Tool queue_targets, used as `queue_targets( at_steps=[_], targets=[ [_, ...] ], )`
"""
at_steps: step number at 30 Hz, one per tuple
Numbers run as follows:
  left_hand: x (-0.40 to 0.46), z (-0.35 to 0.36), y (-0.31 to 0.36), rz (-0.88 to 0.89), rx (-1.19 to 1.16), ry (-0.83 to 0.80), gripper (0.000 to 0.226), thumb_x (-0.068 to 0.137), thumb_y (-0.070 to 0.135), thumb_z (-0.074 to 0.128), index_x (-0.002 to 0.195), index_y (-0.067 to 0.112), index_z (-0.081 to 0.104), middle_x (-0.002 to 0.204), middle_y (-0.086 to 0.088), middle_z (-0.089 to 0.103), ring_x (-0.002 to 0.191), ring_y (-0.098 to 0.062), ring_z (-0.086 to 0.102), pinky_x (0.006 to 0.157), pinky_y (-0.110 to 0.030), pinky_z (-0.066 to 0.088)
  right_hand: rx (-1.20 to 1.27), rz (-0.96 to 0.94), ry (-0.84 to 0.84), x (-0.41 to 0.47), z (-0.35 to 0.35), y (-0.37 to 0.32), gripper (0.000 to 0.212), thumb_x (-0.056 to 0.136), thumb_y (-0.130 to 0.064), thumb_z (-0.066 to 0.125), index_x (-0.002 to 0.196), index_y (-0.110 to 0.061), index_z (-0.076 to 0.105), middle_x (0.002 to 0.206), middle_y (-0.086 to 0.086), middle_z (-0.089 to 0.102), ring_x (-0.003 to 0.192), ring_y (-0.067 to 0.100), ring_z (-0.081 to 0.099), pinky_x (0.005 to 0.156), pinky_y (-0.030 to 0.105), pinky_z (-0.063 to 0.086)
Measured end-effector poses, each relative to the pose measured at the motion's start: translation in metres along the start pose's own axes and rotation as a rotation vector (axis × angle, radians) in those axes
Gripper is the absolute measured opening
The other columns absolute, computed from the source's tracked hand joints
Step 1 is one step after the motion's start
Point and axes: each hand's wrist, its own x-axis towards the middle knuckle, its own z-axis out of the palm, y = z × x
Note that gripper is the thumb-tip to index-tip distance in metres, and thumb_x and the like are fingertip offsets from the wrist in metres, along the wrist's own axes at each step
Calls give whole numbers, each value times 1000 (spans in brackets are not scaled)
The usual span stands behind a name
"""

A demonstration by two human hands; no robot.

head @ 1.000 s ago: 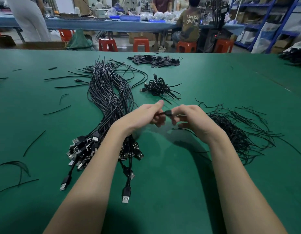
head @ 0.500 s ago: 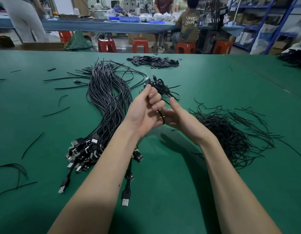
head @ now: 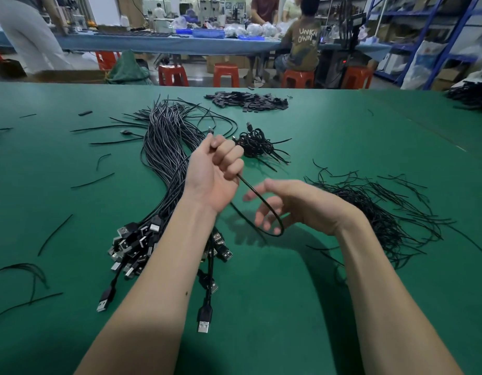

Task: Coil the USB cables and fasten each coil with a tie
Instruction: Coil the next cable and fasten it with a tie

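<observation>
My left hand (head: 218, 171) is raised over the green table (head: 288, 307) with its fingers curled round one black USB cable (head: 264, 201). The cable's small plug sticks out above the fist. Below the fist the cable hangs in a loop that passes around the fingers of my right hand (head: 294, 207), which are spread and relaxed inside it. A long bundle of uncoiled USB cables (head: 166, 158) lies to the left, its plug ends heaped near my left forearm. A small pile of coiled cables (head: 257, 144) sits behind my hands. Loose black ties (head: 375, 209) lie in a heap to the right.
A pile of flat black pieces (head: 248, 101) lies at the table's far side. Stray ties (head: 55, 234) are scattered on the left. More cables (head: 470, 98) sit at the far right edge. Beyond the table are red stools, another workbench, shelving and people.
My left hand has lifted up and away with the cable's end. My right hand has let go of its pinch and opened, and a cable loop now hangs round its fingers.
</observation>
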Motion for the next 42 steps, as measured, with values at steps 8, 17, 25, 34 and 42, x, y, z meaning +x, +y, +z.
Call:
queue_targets(
  at_steps=[8, 17, 25, 34, 42],
  targets=[
    [-12, -5, 28, -32, 194, -203, 45, 106, 27, 34, 62, 23, 35, 54, 8, 12, 47, -9, 8, 38, -21, 8, -152, 178, 41, 1, 0, 8, 24, 88, -36, 75, 105, -19, 72, 84, 5, 73, 54, 12, 57, 45, 17, 38],
    [-8, 3, -4, -329, 1553, -312, 51, 110, 37, 30, 102, 12, 74, 92, -4, 78, 66, -8, 63, 75, -27, 55, -218, -121, 792, 5, -3, -14, 18, 88, -16, 66, 102, -27, 61, 65, -10, 61, 58, 8, 49, 57, 20, 39],
    [10, -16, -27, 144, 1080, 17, 42, 111, 30, 28, 121, 15, 65, 119, -2, 72, 117, -13, 66, 110, -37, 46, 133, -97, 589, 12, 18, -29, 15, 95, -3, 53, 91, -15, 47, 77, 8, 64, 63, 20, 64, 61, 25, 55],
    [-9, -5, 12, -88, 290, -270, 49, 110, 31, 25, 125, 3, 62, 123, -11, 70, 108, -27, 70, 83, -38, 59, -212, 153, 264, 6, 18, -10, 15, 95, -14, 66, 87, -14, 54, 78, 8, 73, 74, 20, 53, 78, 33, 42],
    [-18, 3, 15, -526, 987, -451, 53, 108, 34, 29, 121, -5, 62, 117, -23, 70, 106, -39, 70, 86, -44, 60, -816, -112, 930, 7, 8, -6, 14, 77, -32, 71, 80, -27, 58, 72, -18, 63, 77, 10, 62, 78, 35, 48]
  ],
)
